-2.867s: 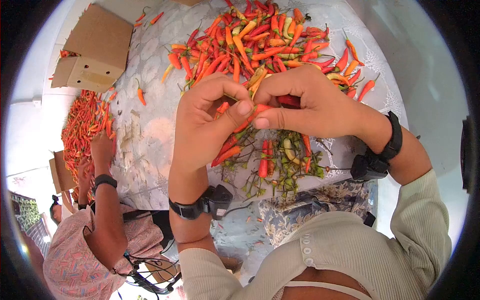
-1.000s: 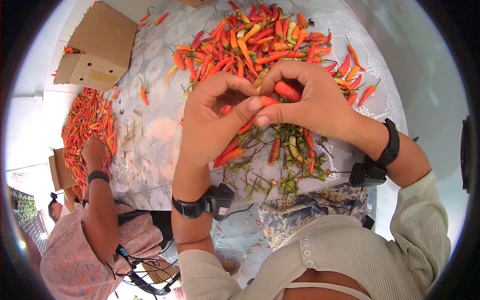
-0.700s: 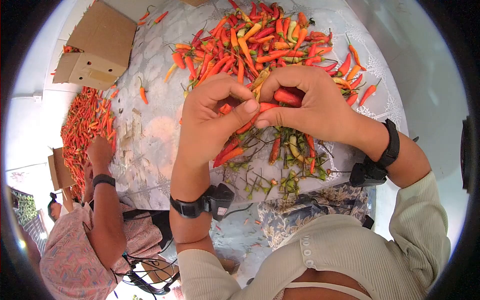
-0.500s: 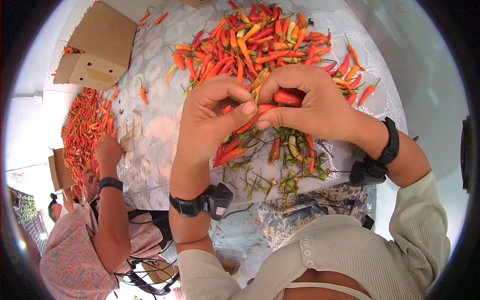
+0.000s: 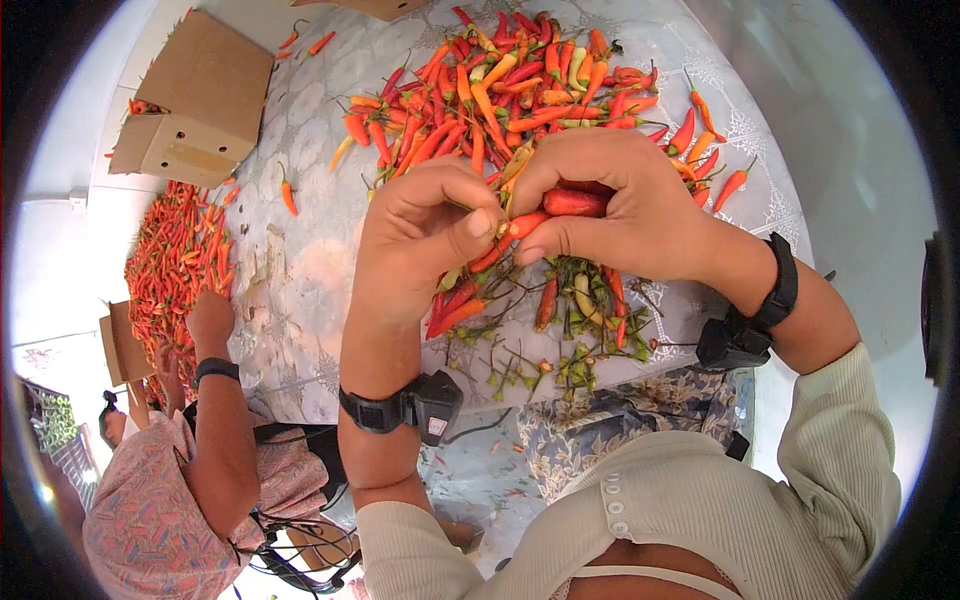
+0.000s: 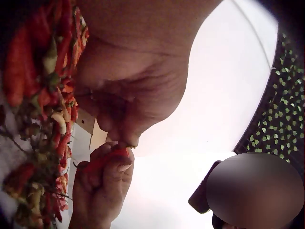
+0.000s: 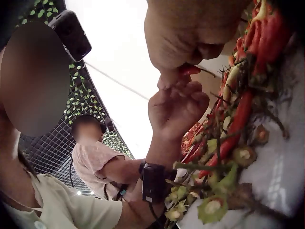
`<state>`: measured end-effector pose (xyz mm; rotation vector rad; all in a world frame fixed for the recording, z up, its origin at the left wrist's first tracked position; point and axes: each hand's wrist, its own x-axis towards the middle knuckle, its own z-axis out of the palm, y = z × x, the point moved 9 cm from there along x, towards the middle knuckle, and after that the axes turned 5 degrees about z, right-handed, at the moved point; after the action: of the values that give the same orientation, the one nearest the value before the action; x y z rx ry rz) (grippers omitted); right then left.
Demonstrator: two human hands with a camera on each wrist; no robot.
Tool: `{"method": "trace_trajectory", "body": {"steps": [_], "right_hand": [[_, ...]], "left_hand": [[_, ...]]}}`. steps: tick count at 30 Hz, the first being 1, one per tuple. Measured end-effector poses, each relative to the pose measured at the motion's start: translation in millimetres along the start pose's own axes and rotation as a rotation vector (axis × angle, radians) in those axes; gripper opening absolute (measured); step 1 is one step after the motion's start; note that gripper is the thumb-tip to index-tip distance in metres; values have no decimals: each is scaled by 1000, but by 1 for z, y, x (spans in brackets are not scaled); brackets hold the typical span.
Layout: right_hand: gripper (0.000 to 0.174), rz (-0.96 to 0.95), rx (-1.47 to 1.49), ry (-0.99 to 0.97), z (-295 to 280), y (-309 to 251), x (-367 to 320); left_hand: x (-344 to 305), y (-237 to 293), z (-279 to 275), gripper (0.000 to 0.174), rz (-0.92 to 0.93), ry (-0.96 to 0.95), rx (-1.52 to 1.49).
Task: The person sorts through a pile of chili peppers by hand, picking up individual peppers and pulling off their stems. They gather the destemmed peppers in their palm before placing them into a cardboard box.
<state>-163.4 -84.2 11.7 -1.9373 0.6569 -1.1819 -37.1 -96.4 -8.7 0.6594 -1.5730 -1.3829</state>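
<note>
My right hand pinches a red chili pepper between thumb and forefinger, and a second, darker red chili pepper lies in its curled palm. At the first pepper's left end, my left hand pinches a small pale-green stem cap between thumb and forefinger. In the left wrist view the fingertips of both hands meet at the red pepper. Below the hands lie loose green stems and several peppers. A heap of red and orange chili peppers spreads just beyond them.
A patterned plastic-covered table lies under everything. On the left stand a cardboard box and a large red pepper pile, where another person works. A wall rises at the right.
The left fingertips have shifted slightly left from the pepper's end, and the pale stem cap now shows between the hands. Earlier, the hands came together at that end. The other person's arm has moved.
</note>
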Motion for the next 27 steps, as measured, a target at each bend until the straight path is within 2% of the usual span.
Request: {"method": "trace_trajectory", "body": {"steps": [3,8,9,12,14,15,18,21,24,27], "right_hand": [[22,147,30,-63,3,7,-1],[20,156,-43,-51,1,6,0],[20,153,-45,-46,1,5,0],[22,300,-143,63,-16,28,2],[24,316,-197,182,-34,43,4],[25,323,-224,238,-42,48,4],[32,385,-5,304,-44,62,3],[34,400,96,291,-35,60,2],[27,573,157,218,-28,68,-3],[24,684,372,219,-23,73,-9]], "left_hand": [[-1,0,-3,6,-29,53,-68],[0,2,-5,7,0,75,-67],[1,5,-5,7,48,63,-143],[0,18,-11,11,180,14,-318],[-3,33,-19,13,260,-38,-365],[-5,37,-23,13,309,-27,-305],[-4,38,-17,18,324,-9,-152],[-2,29,-6,19,140,125,99],[-3,21,-21,18,-28,293,753],[-1,15,-17,13,59,94,1198]]}}
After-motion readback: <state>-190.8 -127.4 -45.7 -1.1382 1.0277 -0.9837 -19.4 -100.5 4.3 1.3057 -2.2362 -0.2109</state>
